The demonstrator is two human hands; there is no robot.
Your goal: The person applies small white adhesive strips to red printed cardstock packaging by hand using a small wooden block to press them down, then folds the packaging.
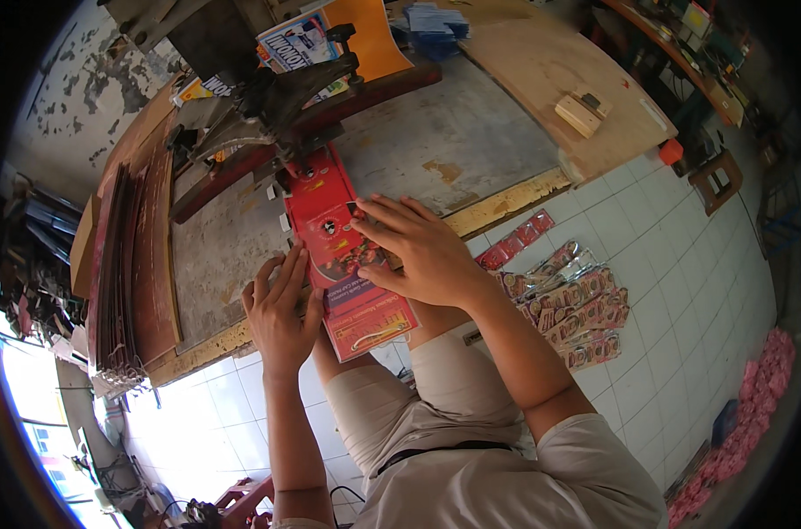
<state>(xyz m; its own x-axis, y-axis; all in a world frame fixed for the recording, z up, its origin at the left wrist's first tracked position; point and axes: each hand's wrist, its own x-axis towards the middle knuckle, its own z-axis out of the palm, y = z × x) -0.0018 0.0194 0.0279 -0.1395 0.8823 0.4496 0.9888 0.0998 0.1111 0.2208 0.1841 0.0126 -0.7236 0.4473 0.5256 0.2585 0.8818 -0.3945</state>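
Observation:
A long red printed sheet (332,227) with a purple band and food pictures lies on the grey worktop. Its near end hangs past the table edge over my lap, while the far end runs up to a dark metal machine head (281,110). My left hand (279,309) rests along the sheet's left edge, fingers stretched out and close together. On the other side, my right hand (418,251) lies over the right edge, its fingers extended flat and its thumb on the print. Neither hand grips the sheet. Its far end is partly hidden under the machine.
A red metal bar (378,94) crosses the worktop. Brown boards (122,264) stand at the left. A small wooden block (579,116) lies on the right-hand board. Several printed strips (577,304) are spread on the tiled floor, and a pink pile (753,397) sits farther right.

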